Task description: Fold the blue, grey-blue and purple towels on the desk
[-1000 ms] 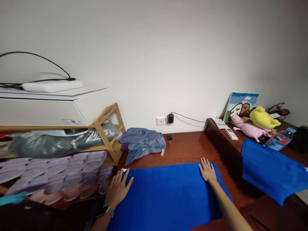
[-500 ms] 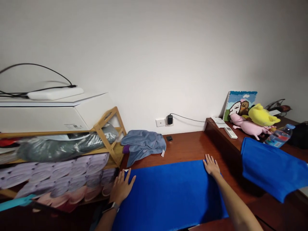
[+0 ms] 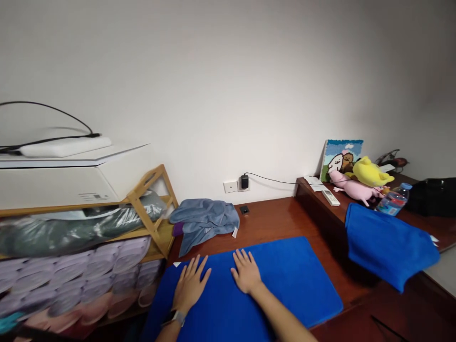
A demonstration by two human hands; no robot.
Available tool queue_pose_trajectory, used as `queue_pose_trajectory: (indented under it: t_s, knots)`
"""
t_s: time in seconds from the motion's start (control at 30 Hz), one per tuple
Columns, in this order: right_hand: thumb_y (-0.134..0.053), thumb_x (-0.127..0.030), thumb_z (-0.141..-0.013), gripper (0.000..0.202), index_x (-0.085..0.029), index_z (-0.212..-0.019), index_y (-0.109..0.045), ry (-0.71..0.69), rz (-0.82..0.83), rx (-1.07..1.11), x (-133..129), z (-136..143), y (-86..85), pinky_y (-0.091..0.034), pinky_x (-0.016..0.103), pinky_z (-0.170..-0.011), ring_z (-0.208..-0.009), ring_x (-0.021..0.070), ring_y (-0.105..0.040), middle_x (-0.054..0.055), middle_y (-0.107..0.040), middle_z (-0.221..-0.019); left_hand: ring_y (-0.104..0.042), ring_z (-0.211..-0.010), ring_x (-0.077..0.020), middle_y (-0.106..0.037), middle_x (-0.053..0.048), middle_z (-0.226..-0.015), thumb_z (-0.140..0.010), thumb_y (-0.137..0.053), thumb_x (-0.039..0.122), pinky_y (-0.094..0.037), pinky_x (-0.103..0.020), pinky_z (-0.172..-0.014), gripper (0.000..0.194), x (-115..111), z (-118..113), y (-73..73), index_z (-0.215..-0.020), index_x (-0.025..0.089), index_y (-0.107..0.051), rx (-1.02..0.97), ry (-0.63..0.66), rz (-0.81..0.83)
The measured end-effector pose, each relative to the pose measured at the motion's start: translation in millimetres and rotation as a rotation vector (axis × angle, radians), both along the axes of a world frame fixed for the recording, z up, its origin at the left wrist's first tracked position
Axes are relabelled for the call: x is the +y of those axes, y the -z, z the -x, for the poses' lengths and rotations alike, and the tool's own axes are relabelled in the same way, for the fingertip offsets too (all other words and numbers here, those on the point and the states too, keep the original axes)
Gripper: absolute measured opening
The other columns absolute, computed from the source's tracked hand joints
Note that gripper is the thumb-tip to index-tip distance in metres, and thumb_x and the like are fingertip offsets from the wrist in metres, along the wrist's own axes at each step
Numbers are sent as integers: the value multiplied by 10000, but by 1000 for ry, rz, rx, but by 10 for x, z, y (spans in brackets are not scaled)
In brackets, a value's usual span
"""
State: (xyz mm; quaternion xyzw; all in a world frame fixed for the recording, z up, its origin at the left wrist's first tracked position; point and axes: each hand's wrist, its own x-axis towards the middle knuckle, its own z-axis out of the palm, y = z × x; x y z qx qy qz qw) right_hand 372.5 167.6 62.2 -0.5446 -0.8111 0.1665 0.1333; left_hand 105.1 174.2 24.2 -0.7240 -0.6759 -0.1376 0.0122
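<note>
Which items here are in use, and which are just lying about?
In use:
- left hand, flat on spread blue cloth
- right hand, same

Lying about, apparently:
- gray-blue cloth
- second blue cloth, untouched; role unclear
- remote
- pink plush
- yellow plush
- bottle

A flat cloth [image 3: 295,280] lies on the desk [image 3: 281,218]; a bunched cloth [image 3: 210,216] lies behind it, leftward. Farther left, a rack [image 3: 145,216] bears a box [image 3: 53,183] above slippers [image 3: 99,266]. On the right-hand ledge [image 3: 315,205], a picture [image 3: 344,148] stands behind plush toys [image 3: 356,188], between a remote [image 3: 331,197], left, and a bottle [image 3: 394,200], right; another cloth [image 3: 388,242] overhangs its front.
</note>
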Motion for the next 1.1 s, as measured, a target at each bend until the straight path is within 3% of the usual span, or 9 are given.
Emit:
queue_pose_trajectory:
  t_s: [0.17, 0.3, 0.5, 0.63, 0.73, 0.8, 0.9, 1.0, 1.1]
  knots:
    - [-242, -522, -1101, 676, -219, -1705, -236, 277, 51, -162, 188, -1464, 115, -91, 491, -1334, -1645, 233, -148, 49, -222, -1759, -367, -1586, -319, -437, -97, -1700, -981, -372, 621, -286, -577, -1284, 723, -95, 644, 221, -1605, 269, -469, 30, -78, -23]
    - [-188, -507, -1097, 693, -192, -1715, -182, 531, 93, -285, 229, -2504, 261, -78, 451, -1330, -1648, 219, -130, 49, -199, -1772, -352, -1591, -333, -424, -111, -1707, -969, -362, 636, -281, -578, -1280, 751, -143, 689, 248, -1599, 246, -478, 32, -96, -41]
    - [-116, -504, -1094, 701, -190, -1721, -125, 568, 120, -339, 259, -2876, 320, -73, 447, -1327, -1654, 198, -81, 31, -139, -1786, -381, -1574, -334, -444, -121, -1694, -987, -354, 581, -290, -588, -1278, 708, -168, 533, 64, -1583, 229, -501, 1, -126, -48]
    - [-197, -452, -1095, 694, -134, -1712, -176, 566, 154, -377, 234, -2615, 33, -38, 483, -1328, -1654, 249, -96, 65, -153, -1780, -446, -1539, -297, -533, -158, -1626, -1028, -281, 456, -291, -512, -1301, 646, -315, 443, -179, -1519, 153, -572, -26, -65, -147]
    - [-260, -410, -1093, 680, -88, -1693, -251, 446, 48, -304, 22, -1916, -193, -45, 504, -1331, -1648, 290, -130, 111, -222, -1761, -452, -1537, -299, -551, -169, -1608, -1051, -279, 415, -315, -501, -1295, 612, -533, 190, -258, -1489, 134, -602, -28, -19, -206]
    - [-269, -433, -1103, 663, -125, -1690, -291, 270, -16, -173, -242, -1195, -268, -116, 507, -1329, -1632, 293, -209, 116, -277, -1744, -428, -1554, -301, -524, -145, -1634, -1053, -331, 401, -321, -519, -1293, 579, -692, -76, -227, -1522, 161, -573, -13, 57, -208]
    - [-299, -472, -1116, 641, -203, -1698, -282, -184, -148, 8, -678, -80, -267, -107, 469, -1344, -1632, 241, -213, 66, -290, -1745, -435, -1552, -281, -522, -113, -1638, -1021, -423, 342, -345, -499, -1287, 565, -872, -426, -98, -1554, 197, -540, 18, 229, -131]
    - [-218, -427, -1132, 631, -144, -1693, -274, -178, -81, 64, -914, 591, -209, -157, 471, -1341, -1633, 232, -208, 94, -282, -1743, -515, -1496, -262, -589, -112, -1579, -997, -427, 295, -400, -461, -1253, 547, -963, -478, 52, -1506, 190, -599, 50, 243, -51]
    - [-229, -479, -1126, 668, -117, -1685, -283, -97, 15, 60, -905, 642, -161, -175, 494, -1336, -1633, 249, -202, 117, -268, -1738, -509, -1501, -252, -566, -85, -1602, -1037, -359, 334, -393, -475, -1255, 541, -1024, -255, 152, -1516, 234, -590, 45, 182, -68]
